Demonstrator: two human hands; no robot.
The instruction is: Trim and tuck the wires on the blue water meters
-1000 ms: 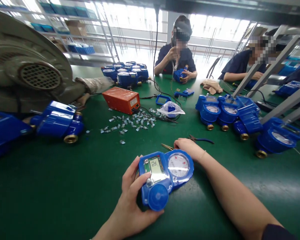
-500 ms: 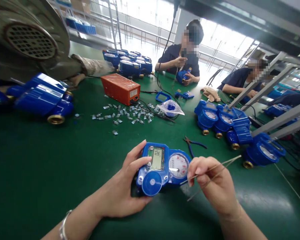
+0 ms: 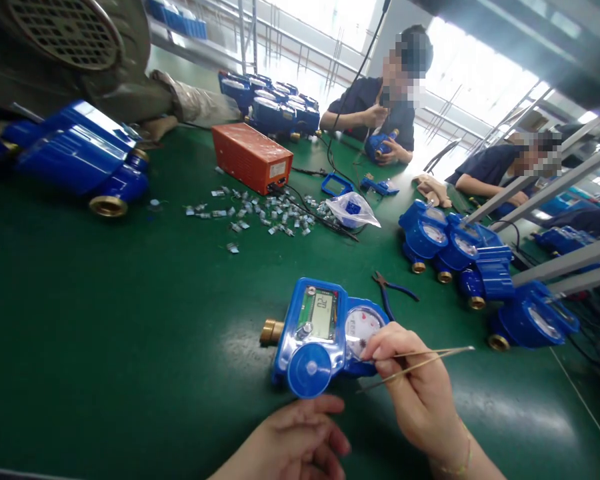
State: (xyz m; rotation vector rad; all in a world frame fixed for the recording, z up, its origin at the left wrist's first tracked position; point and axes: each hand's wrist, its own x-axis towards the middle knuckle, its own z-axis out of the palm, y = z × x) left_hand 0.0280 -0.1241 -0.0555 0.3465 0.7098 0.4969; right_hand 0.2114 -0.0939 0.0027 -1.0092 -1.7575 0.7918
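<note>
A blue meter (image 3: 307, 333) with a small display, a round blue cap, a white dial and a brass threaded end lies on the green table. Just below it, near the bottom edge, my left hand (image 3: 305, 440) is off the meter, its fingers loosely curled and apart, holding nothing. Thin metal tweezers (image 3: 430, 357) are pinched in my right hand (image 3: 415, 387), which is at the right side of the dial, fingertips close to its face. Pliers with blue handles (image 3: 393, 290) lie behind the right hand.
Small metallic parts (image 3: 260, 213) are scattered before an orange box (image 3: 253, 159). A plastic bag (image 3: 354, 210) lies beside them. Blue meters (image 3: 465, 250) stand at right, others (image 3: 80, 160) at left near a blower (image 3: 75, 40). Two people sit across the table.
My left hand has let go of the meter and moved down, uncovering its brass end. My right hand still holds the tweezers, now flatter. The view has shifted slightly.
</note>
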